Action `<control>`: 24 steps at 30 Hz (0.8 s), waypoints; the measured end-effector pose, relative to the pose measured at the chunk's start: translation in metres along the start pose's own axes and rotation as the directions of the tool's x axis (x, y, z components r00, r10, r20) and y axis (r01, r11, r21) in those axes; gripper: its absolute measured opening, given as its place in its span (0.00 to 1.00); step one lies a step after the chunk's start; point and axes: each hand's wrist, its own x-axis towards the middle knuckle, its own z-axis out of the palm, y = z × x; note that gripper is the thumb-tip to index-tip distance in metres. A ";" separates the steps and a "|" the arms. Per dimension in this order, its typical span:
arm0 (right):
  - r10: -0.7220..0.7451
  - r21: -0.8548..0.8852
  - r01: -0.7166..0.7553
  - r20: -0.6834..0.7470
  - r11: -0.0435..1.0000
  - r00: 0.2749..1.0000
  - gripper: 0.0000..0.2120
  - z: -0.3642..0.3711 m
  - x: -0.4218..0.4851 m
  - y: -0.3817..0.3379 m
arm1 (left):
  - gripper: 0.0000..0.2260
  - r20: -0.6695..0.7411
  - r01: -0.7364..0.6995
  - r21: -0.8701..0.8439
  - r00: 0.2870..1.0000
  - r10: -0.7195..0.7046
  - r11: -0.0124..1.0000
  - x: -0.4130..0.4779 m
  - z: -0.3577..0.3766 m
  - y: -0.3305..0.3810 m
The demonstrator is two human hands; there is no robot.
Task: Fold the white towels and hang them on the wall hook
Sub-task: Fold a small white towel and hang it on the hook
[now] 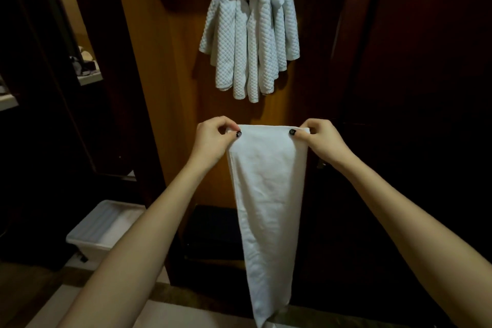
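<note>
- The left hand [213, 141], at centre frame, pinches the top left corner of a smooth white towel [266, 194], fingers curled round the edge and a dark-painted thumbnail lying on the cloth.
- The right hand [319, 141], level with it and a little to the right, pinches the top right corner in the same way, thumb in front and fingers curled behind.
- Both bare forearms reach in from the lower corners of the frame.
- The smooth towel is folded into a long narrow strip; its top edge is stretched flat between the hands and it hangs straight down, tapering to the bottom edge of the frame, with soft creases.
- Above it, at upper centre, several white waffle-textured towels [250, 34] drape in thick folds over a hook that they hide, on a warm brown wooden panel [159, 88].
- To the right stands dark wood.
- At lower left, a pale translucent plastic bin [93, 242] sits on the floor.
- At upper left, a dim bench [89, 78] carries small things too blurred to tell.
</note>
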 end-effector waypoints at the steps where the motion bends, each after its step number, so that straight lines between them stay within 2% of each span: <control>1: 0.002 -0.012 -0.002 -0.009 1.000 1.000 0.08 -0.001 0.000 0.002 | 0.05 0.011 -0.030 0.073 1.000 0.029 0.997 -0.001 0.004 0.001; 3: 0.000 0.044 0.000 0.008 0.999 1.000 0.04 -0.002 -0.005 0.003 | 0.04 0.038 -0.055 0.187 0.998 0.048 0.981 -0.003 0.015 0.005; 4: -0.008 0.090 0.004 0.045 0.996 0.999 0.08 -0.003 -0.008 0.002 | 0.04 0.045 -0.037 0.186 0.999 0.029 0.982 -0.003 0.021 0.006; 7: -0.069 0.170 0.042 0.152 0.985 0.986 0.09 -0.007 -0.014 -0.003 | 0.05 0.058 0.074 0.056 0.995 -0.077 0.996 -0.002 0.032 0.010; 9: -0.070 0.215 0.022 0.215 0.976 0.974 0.07 -0.012 -0.014 -0.008 | 0.06 0.069 0.088 -0.042 0.994 -0.085 0.995 0.002 0.034 0.013; 11: -0.069 0.292 -0.042 0.362 0.956 0.930 0.06 -0.019 -0.014 -0.014 | 0.08 0.083 0.091 -0.168 0.993 -0.078 0.982 0.006 0.032 0.019; 13: -0.089 0.312 -0.068 0.464 0.948 0.881 0.10 -0.022 -0.012 -0.019 | 0.09 0.099 0.127 -0.279 0.990 -0.103 0.952 0.009 0.030 0.023; 14: -0.101 0.286 -0.036 0.452 0.958 0.886 0.09 -0.023 -0.010 -0.022 | 0.08 0.110 0.140 -0.311 0.988 -0.111 0.940 0.011 0.030 0.026; 17: -0.182 0.094 0.162 0.263 0.982 0.948 0.02 -0.021 -0.006 -0.034 | 0.08 0.152 0.139 -0.359 0.984 -0.090 0.923 0.014 0.030 0.033; 19: -0.258 -0.058 0.272 0.175 0.961 0.950 0.04 -0.019 -0.001 -0.040 | 0.07 0.172 0.130 -0.385 0.983 -0.067 0.914 0.015 0.028 0.038; 24: -0.359 -0.161 0.384 0.160 0.909 0.919 0.05 -0.021 0.012 -0.051 | 0.05 0.201 0.103 -0.471 0.980 -0.008 0.876 0.021 0.023 0.047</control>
